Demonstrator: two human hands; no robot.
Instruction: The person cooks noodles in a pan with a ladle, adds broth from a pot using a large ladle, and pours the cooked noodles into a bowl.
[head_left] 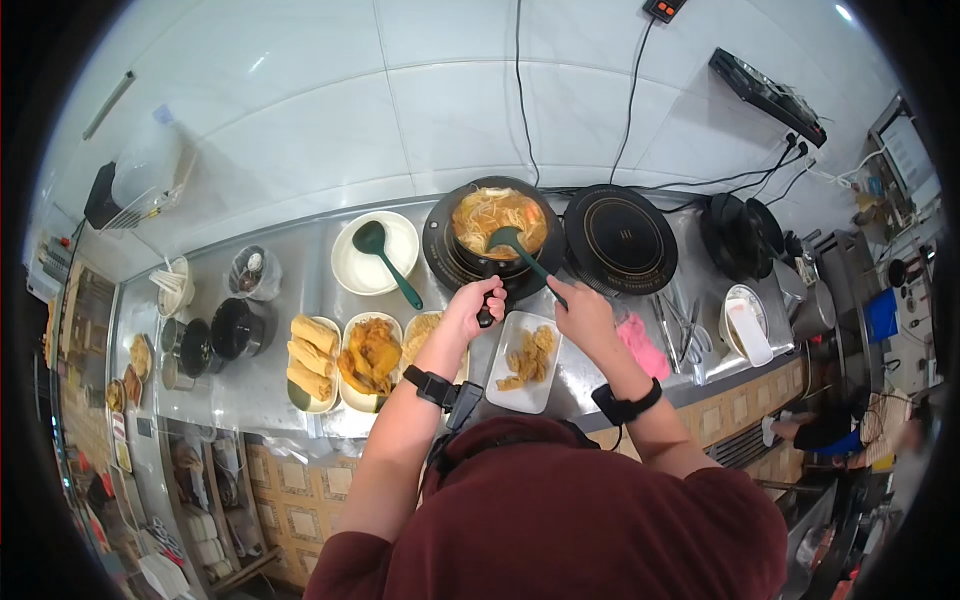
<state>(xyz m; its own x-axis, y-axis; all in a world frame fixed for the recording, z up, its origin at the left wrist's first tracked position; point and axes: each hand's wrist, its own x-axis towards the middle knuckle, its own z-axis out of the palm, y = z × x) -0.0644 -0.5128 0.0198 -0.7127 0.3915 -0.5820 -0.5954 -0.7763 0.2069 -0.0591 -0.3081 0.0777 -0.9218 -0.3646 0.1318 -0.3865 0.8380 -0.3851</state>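
A metal counter (pixel 305 280) runs across the scene under a tiled wall. Both forearms stretch over it from the near side, a dark band on each wrist, converging toward the middle. The left arm reaches up and slightly right, the right arm up and slightly left, so the two hands sit near each other but apart.

At the far side, a black cooker (pixel 438 262) carries a pan (pixel 463 248) filled with soupy, noodle-like food (pixel 490 212); a second black cooker (pixel 620 240) stands just to its right. The left hand (pixel 473 308) lies at the pan's near side, its fingers closed around the black handle (pixel 486 316). The right hand (pixel 584 312) is back uppermost, its fingers curled around the end of a dark green spatula (pixel 531 263), which slants far and left into the pan.

A white bowl (pixel 343 268) with a green ladle lying across it stands left of the cooker. Near the hands, a pale tray (pixel 512 397) of fried pieces (pixel 530 358) lies between the forearms, and a pink cloth (pixel 641 346) lies right of the right forearm.

The left forearm partly covers a plate (pixel 420 328) of food. The spatula's blade sits partly in the food, and some right-hand fingertips are hard to make out.
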